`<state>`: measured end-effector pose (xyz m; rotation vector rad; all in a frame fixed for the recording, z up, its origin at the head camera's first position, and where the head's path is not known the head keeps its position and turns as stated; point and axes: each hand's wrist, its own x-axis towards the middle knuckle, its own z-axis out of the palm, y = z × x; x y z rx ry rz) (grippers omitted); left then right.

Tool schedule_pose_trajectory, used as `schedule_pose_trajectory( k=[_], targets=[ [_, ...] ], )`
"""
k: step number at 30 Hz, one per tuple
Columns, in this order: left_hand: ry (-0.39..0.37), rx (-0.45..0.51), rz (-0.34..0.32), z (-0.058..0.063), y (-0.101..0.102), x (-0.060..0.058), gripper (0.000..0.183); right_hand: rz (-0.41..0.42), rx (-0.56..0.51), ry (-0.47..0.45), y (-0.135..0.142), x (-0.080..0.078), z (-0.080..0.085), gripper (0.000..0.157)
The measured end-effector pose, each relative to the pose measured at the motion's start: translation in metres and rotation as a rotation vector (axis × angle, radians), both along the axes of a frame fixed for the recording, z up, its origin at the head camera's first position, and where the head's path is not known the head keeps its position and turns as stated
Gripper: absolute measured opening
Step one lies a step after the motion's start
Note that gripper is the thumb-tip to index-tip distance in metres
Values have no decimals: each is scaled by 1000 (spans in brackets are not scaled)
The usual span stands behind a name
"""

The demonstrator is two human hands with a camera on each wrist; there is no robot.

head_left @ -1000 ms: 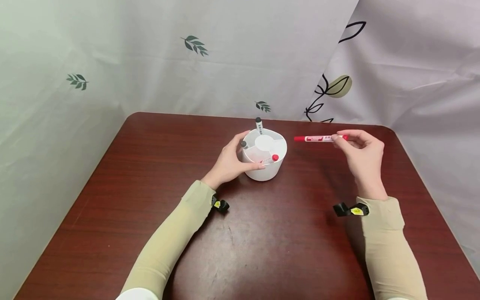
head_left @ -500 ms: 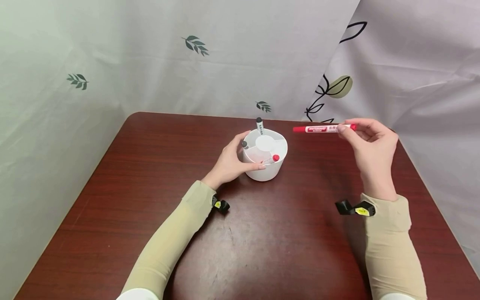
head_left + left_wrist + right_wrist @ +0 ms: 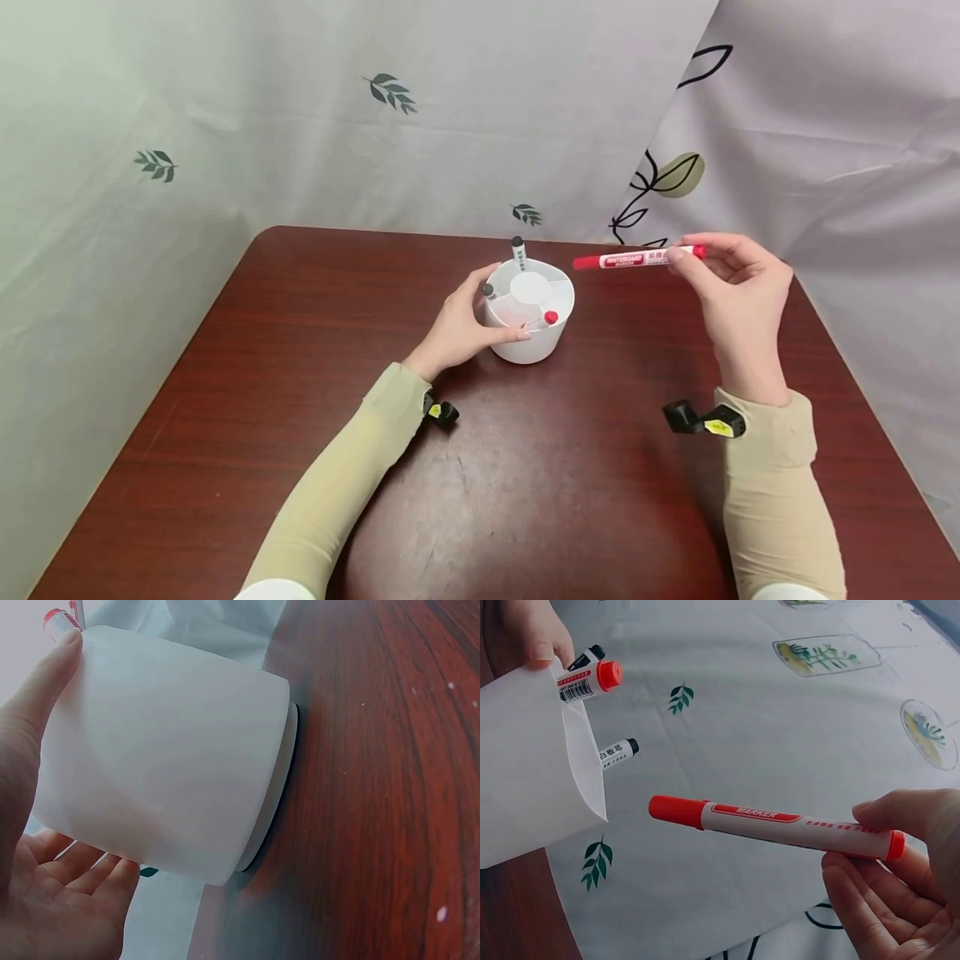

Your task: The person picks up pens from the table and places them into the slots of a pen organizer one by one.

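A white round pen holder (image 3: 536,348) with divided compartments stands on the table. My left hand (image 3: 457,327) grips it from the left, its thumb over the near rim and its fingers round the far side. Two black-capped markers, one at the back (image 3: 519,252) and one at the left (image 3: 489,291), stick out of it, along with a red-ended marker (image 3: 551,318) at the front. To the right of the holder, in the air, my right hand (image 3: 738,304) pinches a red whiteboard marker (image 3: 765,823) near one end. That marker lies roughly level, its red cap towards the holder but apart from it.
The dark red-brown wooden table (image 3: 450,500) reaches back to a pale curtain (image 3: 450,150) with leaf prints. Each wrist carries a small black camera, such as the right wrist camera (image 3: 705,419).
My right hand has risen and shifted right with the red marker, then come slightly back left, the cap end dipping a little. The left hand and pen holder have stayed put.
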<state>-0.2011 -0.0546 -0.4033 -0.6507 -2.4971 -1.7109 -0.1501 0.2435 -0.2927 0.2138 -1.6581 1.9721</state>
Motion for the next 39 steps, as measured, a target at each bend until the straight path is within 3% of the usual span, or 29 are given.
schedule_pose_trajectory(
  k=[18,27,34,39],
  targets=[
    [-7,-21,10,3,2,2,101,12,68,-16,-8,4,1,31],
    [-7,-7,9,1,1,2,100,-3,306,-99,-32,12,10,27],
    [6,17,-5,0,1,1,99,42,432,-157,-44,0,-2,29],
    [8,15,-3,-1,1,1,99,70,503,-226,-47,-20,-23,31]
  ],
)
